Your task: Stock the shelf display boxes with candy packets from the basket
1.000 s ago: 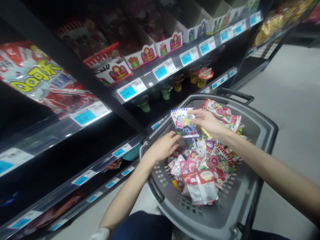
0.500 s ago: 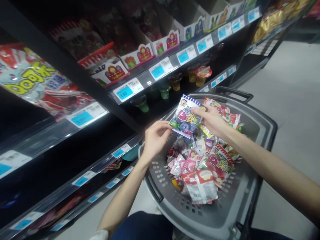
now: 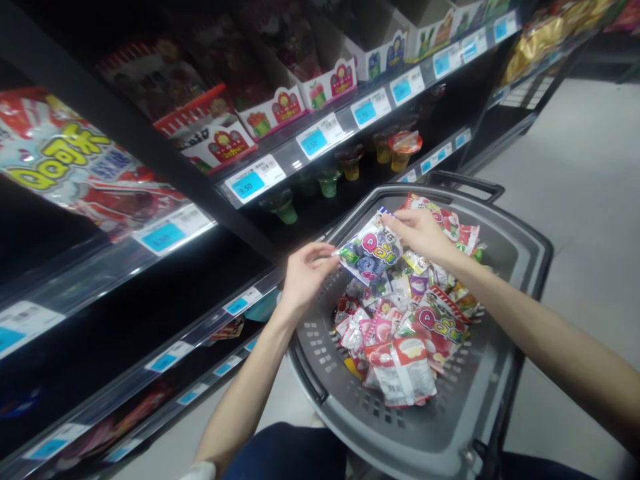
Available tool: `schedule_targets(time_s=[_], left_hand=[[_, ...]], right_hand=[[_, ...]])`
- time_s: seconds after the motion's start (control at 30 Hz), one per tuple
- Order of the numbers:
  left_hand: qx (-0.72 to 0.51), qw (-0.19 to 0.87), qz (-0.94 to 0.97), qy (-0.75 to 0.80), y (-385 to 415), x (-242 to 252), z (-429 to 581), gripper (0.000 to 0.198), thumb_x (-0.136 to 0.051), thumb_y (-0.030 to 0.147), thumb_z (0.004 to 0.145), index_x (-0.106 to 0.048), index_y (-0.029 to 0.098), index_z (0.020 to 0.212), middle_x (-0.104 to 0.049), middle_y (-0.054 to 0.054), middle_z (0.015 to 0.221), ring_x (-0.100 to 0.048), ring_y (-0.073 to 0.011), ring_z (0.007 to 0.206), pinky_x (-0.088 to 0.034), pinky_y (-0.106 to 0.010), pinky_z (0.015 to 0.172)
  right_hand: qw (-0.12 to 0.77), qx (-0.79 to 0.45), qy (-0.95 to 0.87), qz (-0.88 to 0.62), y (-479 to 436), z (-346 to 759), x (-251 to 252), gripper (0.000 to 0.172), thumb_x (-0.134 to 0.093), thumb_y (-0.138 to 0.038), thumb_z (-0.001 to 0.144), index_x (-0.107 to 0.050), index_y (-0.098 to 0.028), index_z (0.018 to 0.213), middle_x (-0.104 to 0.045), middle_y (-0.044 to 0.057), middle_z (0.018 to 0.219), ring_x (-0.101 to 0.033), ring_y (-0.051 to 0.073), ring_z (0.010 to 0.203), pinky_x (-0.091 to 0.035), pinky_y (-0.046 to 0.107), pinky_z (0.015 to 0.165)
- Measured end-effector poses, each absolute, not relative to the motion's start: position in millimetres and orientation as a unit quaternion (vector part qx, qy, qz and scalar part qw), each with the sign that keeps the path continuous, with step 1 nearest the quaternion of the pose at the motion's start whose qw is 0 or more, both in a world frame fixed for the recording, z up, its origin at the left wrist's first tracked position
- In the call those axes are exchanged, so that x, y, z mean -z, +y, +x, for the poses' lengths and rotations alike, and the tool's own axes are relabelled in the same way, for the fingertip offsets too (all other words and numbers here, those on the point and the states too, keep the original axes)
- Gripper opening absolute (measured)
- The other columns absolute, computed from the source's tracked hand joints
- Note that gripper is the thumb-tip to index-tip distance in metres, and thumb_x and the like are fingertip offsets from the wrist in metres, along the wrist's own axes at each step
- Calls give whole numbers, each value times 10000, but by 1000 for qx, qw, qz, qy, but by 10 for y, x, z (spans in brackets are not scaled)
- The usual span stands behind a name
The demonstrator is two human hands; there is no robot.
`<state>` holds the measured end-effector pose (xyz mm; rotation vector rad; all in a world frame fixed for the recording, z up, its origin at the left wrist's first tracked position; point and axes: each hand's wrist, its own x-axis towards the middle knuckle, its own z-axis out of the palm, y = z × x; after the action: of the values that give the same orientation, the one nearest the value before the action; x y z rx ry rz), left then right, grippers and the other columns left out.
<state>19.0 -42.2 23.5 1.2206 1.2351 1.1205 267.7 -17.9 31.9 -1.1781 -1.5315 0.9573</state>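
A blueberry QQ gummy candy bag (image 3: 371,248), white and blue, is stretched between my two hands above the basket's contents. My left hand (image 3: 306,275) pinches its left corner between thumb and fingertips. At the bag's upper right, my right hand (image 3: 420,233) grips the edge, thumb on the front. Beneath lies a grey shopping basket (image 3: 475,393) with a heap of small candy bags in it. Among them are a red-and-white bag lying back side up (image 3: 403,373) and a red QQ bag (image 3: 440,327).
A dark store shelf (image 3: 165,293) with price tags runs along the left. It carries display boxes (image 3: 275,120), jelly cups (image 3: 405,150) and a large QQ candy bag (image 3: 75,160). Pale floor (image 3: 590,200) lies to the right. The basket's black handle (image 3: 465,183) is at its far end.
The blueberry bag has tilted clockwise and come slightly lower. My right hand has shifted its hold to the bag's top corner; my left hand still pinches the left corner.
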Motion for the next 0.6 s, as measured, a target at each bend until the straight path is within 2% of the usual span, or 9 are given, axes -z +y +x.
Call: schedule_targets(time_s=[0.07,0.27,0.43,0.6], left_hand=[[-452,515,507,523,-437,-242,196,422,-894,309,626,-704,128,956,-728,-37,884,-725,-136,700,-585,-264,720],[-420,515,527,530,-427,-246,184,356,-879,290,622,-688,123,872,-715,-21,724,-720,-145,645,-566,-237,651],[-415,531,537,508,-397,-235,173,306,-865,280,626,-693,118,822,-705,-14,676,-697,-126,608,-553,-220,627],[-420,537,535,498,-401,-242,179,356,-866,293,658,-688,121,915,-696,-5,724,-693,-118,643,-558,-226,663]], right_hand=[[467,-346,-649,-490,-168,2690,-294,583,-607,-625,904,-421,-205,544,-351,-46,504,-318,89,491,-204,284,497],[486,-246,-675,-498,-139,2680,-261,573,-562,-539,949,-319,-210,549,-276,-43,549,-259,98,542,-184,301,543],[484,-237,-677,-501,-159,2673,-332,603,-551,-558,956,-276,-213,545,-240,-42,553,-227,97,542,-163,309,541],[498,-235,-672,-496,-170,2684,-353,618,-546,-588,958,-272,-211,551,-236,-39,558,-222,100,541,-158,311,540]])
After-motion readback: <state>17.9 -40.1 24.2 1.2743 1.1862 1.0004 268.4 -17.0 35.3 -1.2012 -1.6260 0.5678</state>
